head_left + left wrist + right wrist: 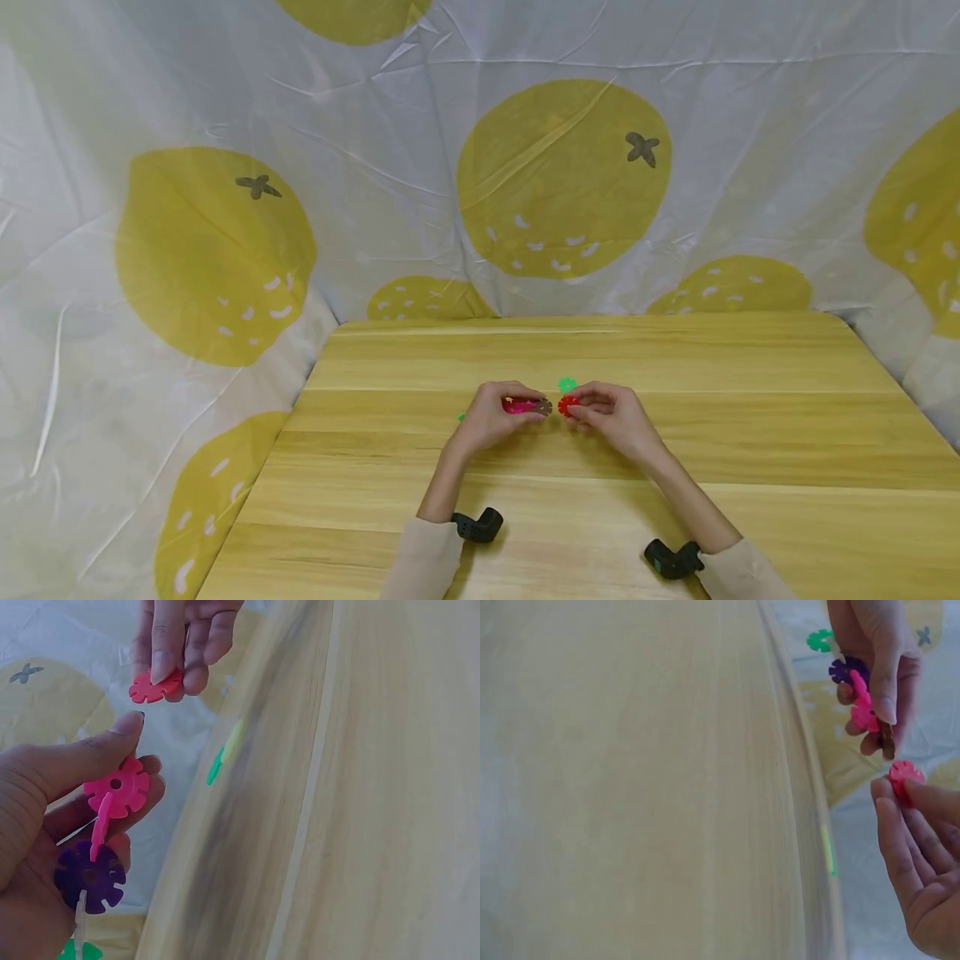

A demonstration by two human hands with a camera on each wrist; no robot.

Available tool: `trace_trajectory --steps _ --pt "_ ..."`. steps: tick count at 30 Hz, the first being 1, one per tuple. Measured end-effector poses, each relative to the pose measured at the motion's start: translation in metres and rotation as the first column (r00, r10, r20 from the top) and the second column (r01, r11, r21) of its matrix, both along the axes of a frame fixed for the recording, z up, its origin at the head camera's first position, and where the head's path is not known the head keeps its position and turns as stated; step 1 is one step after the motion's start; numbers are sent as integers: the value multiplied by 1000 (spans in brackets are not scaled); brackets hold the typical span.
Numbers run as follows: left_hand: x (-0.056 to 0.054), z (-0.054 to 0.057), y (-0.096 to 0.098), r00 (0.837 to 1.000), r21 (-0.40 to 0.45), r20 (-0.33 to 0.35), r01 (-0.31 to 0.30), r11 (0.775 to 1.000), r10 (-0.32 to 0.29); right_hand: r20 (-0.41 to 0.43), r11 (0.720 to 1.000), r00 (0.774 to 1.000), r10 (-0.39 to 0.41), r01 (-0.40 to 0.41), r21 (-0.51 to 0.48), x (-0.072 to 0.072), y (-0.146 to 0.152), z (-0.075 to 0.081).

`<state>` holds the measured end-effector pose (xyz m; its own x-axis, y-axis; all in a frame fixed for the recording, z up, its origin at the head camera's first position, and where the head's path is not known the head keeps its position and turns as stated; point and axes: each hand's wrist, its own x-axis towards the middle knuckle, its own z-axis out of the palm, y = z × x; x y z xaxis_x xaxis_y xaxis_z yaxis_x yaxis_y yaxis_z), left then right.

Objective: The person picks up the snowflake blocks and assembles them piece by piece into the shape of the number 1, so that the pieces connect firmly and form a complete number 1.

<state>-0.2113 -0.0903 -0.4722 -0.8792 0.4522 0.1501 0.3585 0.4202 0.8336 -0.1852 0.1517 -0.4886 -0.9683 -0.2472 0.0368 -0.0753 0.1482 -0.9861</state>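
My left hand (487,417) holds a chain of notched plastic discs, its thumb and fingers pinching near the brown end disc (545,407). Behind the brown one, pink discs (120,787), a purple disc (90,877), a white disc (80,922) and a green disc (820,640) run back along the palm. Between thumb and fingertips, my right hand (617,418) pinches a single red disc (567,406). The red disc faces the chain's brown end, with a small gap separating them. Both hands are above the table.
A loose green disc (567,384) lies on the wooden table (750,433) just beyond the hands. Beside it in the left wrist view is a yellow piece (233,741). A white cloth (390,167) with yellow fruit prints hangs behind the table's far edge.
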Motion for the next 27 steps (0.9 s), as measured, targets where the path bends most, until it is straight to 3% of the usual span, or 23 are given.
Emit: trace_trajectory --steps 18,27 --pt "2 2 2 998 22 9 65 998 -66 -111 993 994 -3 16 117 2 -2 -1" --pt "3 5 1 999 41 36 34 999 -36 -102 999 995 -10 15 46 4 -4 -1"
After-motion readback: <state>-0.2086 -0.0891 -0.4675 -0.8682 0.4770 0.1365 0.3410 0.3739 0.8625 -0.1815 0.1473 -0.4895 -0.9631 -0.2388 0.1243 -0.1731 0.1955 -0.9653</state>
